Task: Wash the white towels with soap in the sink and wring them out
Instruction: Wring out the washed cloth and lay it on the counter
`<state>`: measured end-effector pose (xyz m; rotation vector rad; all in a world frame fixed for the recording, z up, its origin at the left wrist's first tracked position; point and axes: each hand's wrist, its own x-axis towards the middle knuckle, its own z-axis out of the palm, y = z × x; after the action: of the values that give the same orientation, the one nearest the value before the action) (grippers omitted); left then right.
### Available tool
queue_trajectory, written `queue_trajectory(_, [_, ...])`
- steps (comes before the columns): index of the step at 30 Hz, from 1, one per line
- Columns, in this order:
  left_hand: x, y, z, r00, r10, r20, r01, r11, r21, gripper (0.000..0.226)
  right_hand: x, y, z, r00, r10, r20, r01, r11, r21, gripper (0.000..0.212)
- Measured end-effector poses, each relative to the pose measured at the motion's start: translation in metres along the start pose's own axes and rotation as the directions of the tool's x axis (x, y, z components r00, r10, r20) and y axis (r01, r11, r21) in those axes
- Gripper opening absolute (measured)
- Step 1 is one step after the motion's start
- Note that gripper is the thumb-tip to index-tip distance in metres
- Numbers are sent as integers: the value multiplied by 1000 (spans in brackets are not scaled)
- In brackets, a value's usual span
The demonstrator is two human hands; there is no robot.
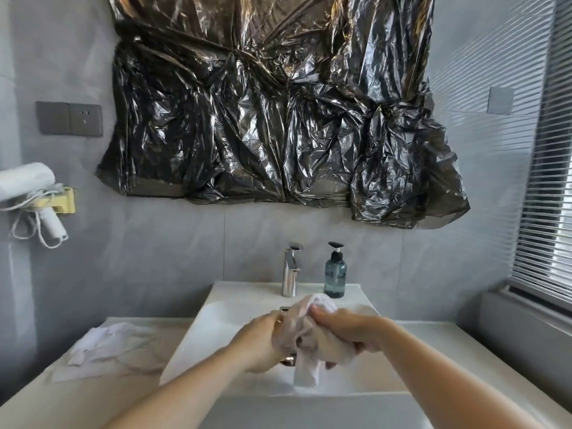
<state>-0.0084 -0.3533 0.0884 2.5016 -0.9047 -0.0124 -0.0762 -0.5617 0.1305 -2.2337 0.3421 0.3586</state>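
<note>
Towel: a white, soft, wet-looking towel [309, 339] is bunched into a twisted wad above the sink, one limp tail hanging down towards the basin, a rounded fold poking up between the hands.
Left hand: the left hand [266, 339] is clenched round the left side of the wad, fingers curled into the cloth.
Right hand: the right hand [343, 332] grasps the right side of the same wad, thumb on top, fingers wrapped beneath; the two hands nearly touch.
Sink: a white, glossy, rectangular sink [216, 308] with straight walls, set into the counter; something small and metallic shows in it just below the left hand, too blurred to tell.
Second towel: another white towel [108, 342] lies crumpled and flat on the counter, left of the sink and apart from it.
Counter: a pale, smooth counter [464, 351] runs on both sides of the sink.
Tap: a chrome, upright tap [291, 270] with a flat lever on top stands on the sink's back ledge.
Soap: a blue-green translucent bottle [335, 275] with a black pump stands just right of the tap; no readable label.
Plastic: crinkled, shiny black plastic [278, 119] is spread across the wall above the sink.
Wall: grey, matt, tile-like wall [154, 258], with a dark grey socket plate [69, 118] at left.
Dryer: a white hair dryer [28, 181] with a looped cord sits in a yellowish holder at far left.
Blinds: white slatted blinds [548, 212] cover the window at right.
</note>
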Motion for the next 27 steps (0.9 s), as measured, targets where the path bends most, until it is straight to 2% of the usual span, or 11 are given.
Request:
queue_trajectory(1, [-1,-8,-1,995,-60,-86,54,997,-62,34,-6,-4,-2,1000,-2,-9,1,994,-113,85])
queue_trajectory(2, [0,-15,-5,985,-93,-148,79,992,-95,22,-12,-9,-4,999,-10,-44,0,976,-217,88])
queue_trajectory(4, [-3,-23,-20,974,-83,-213,75,996,-44,10,-23,-14,-11,991,-52,-125,2,928,-372,90])
queue_trajectory(8, [-11,-24,-45,956,-7,-293,34,996,85,12,-31,-17,-25,980,-83,-180,-9,889,-457,89])
queue_trajectory(12, [-24,-29,-51,981,-38,-189,69,985,159,12,-27,-24,-28,954,-169,-248,7,838,-545,66])
queue_trajectory(14, [-28,-34,-48,987,-56,-149,79,986,150,14,-24,-28,-28,933,-236,-272,18,784,-621,69])
queue_trajectory(16, [-27,-35,-49,986,-59,-153,74,993,92,18,-24,-30,-32,911,-286,-298,12,739,-674,80])
queue_trajectory(20, [-15,-30,-65,964,-77,-254,48,992,-119,26,-31,-41,-45,899,-345,-269,12,635,-772,62])
queue_trajectory(24, [-5,-20,-77,915,-86,-393,-3,976,-219,25,-27,-47,-56,887,-376,-269,79,696,-714,56])
queue_trajectory(27, [2,-5,-83,875,-82,-478,-60,960,-274,27,-28,-51,-62,861,-425,-281,109,692,-714,56])
